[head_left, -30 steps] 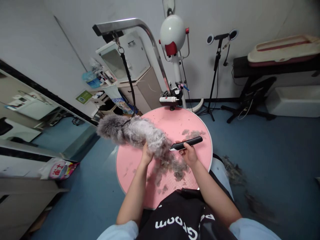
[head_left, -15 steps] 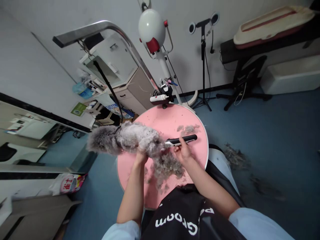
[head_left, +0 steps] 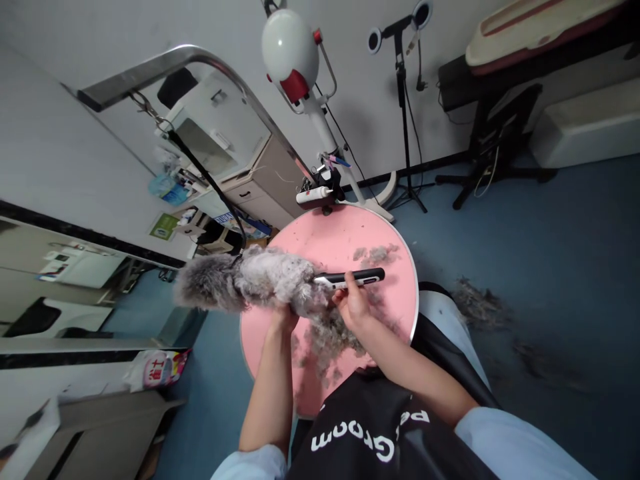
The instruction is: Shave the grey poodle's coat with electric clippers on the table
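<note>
White letters on the black apron [head_left: 370, 387], on the near side of both hands, read "Groom" upside down, with "Pe" partly lost in a fold beside it. Far out to the left of the grip, a plastic bag [head_left: 159, 370] carries large Chinese characters in red. The white tube [head_left: 314, 195] beyond the hands has red print too small to read.

The right hand [head_left: 353, 307] is closed around black clippers [head_left: 367, 277], their pale head against the rump of a grey, fluffy animal [head_left: 273, 273], just left of that grip. The left hand [head_left: 284, 317] touches the animal's near side; fur hides its fingers, so how tightly they close cannot be told.

Beneath both hands is a round pink table [head_left: 340, 230] with a pale rim, loose clipped fur [head_left: 333, 337] lying just below the right hand. Beyond the left hand, a black strap [head_left: 200, 170] hangs from a bent metal arm [head_left: 190, 55]. Right of the clippers, more fur [head_left: 477, 303] lies on the blue floor [head_left: 440, 233].
</note>
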Motion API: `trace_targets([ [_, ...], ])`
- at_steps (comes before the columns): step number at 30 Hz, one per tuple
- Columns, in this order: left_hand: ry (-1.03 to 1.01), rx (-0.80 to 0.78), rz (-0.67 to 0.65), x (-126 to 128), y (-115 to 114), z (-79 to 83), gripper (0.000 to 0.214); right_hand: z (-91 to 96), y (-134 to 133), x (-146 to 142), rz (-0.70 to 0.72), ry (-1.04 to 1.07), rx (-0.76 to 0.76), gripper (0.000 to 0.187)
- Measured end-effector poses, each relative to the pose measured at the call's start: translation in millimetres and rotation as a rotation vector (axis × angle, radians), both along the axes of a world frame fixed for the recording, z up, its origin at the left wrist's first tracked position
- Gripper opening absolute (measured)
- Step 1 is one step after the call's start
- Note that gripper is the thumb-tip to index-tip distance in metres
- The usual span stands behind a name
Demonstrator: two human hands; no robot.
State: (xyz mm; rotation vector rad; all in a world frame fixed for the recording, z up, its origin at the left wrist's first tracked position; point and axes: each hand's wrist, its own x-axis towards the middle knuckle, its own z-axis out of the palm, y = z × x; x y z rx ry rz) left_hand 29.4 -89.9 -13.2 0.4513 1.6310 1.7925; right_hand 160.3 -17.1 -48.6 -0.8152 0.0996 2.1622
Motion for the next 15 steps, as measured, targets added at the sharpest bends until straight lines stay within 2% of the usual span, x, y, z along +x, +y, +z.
trace_targets([
  [2,-0.012,-0.003,0.007,1,1,-0.2,0.047,2.7,-5,-2,0.024,0.017,0.043,0.051],
  [7,-0.067,-0.005,0.047,0,-1,-2.1,0.044,-0.4,-5,-6,-0.018,-0.004,0.051,0.049],
  [11,-0.108,-0.001,0.079,1,-1,0.4,0.039,-5.9,2,-9,0.072,0.032,0.150,0.045],
  [15,-0.122,0.009,0.068,3,1,3.4,0.036,-10.4,6,-11,0.093,0.046,0.185,0.040],
])
